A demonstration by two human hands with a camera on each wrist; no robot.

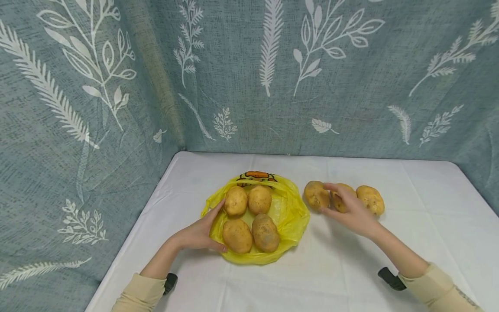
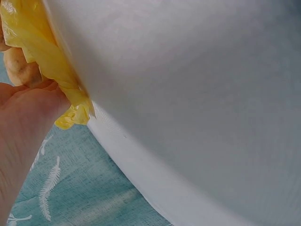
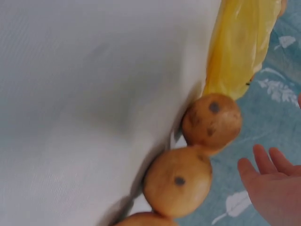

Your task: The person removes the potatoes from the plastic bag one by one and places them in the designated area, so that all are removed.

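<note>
A yellow plastic bag (image 1: 290,208) lies spread wide on the table, its mouth facing up. Inside it sit several potatoes (image 1: 237,236), two towards the back and two in front. My left hand (image 1: 198,234) rests against the bag's left side, thumb and fingers spread along the rim; the yellow plastic (image 2: 51,61) partly hides its fingertips in the left wrist view. To the right of the bag, three potatoes (image 1: 370,200) form a row. Above them hovers my right hand (image 1: 356,216), fingers apart and holding nothing. The right wrist view shows a gap between its fingers and the potatoes (image 3: 178,181).
A white cloth covers the table (image 1: 273,286). Behind it and on the left hangs a blue-green curtain (image 1: 241,86) with white leaf patterns, close to the table's edges. The bag's right rim lies near the leftmost loose potato (image 1: 315,195).
</note>
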